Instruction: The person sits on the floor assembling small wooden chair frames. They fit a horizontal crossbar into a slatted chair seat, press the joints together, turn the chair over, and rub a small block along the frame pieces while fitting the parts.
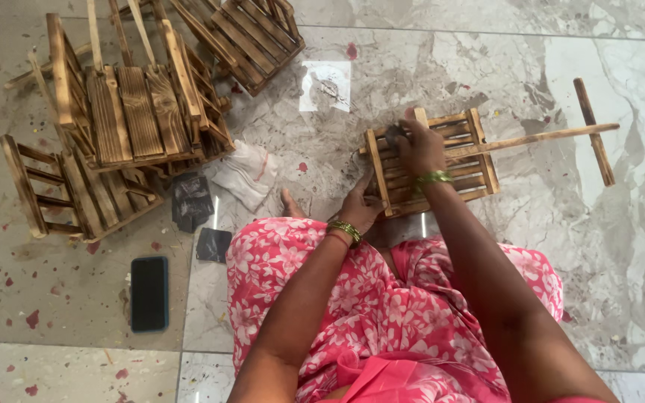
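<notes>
Wooden slatted crate [442, 160] with long handle on marble floor [561, 283]; left hand [358, 209] fingers grasp near corner; right hand [418, 145] fingers clench small dark pad [396, 134] atop slats.

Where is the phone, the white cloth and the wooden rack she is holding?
phone [149, 293], head view, middle of dark screen.
white cloth [246, 173], head view, its middle.
wooden rack [472, 153], head view, right-hand slats.

The right hand [417, 146] covers part of the small wooden crate [431, 162], hiding whatever dark piece it presses there. Above the crate, another slatted crate [244, 33] is cut off by the top edge.
</notes>
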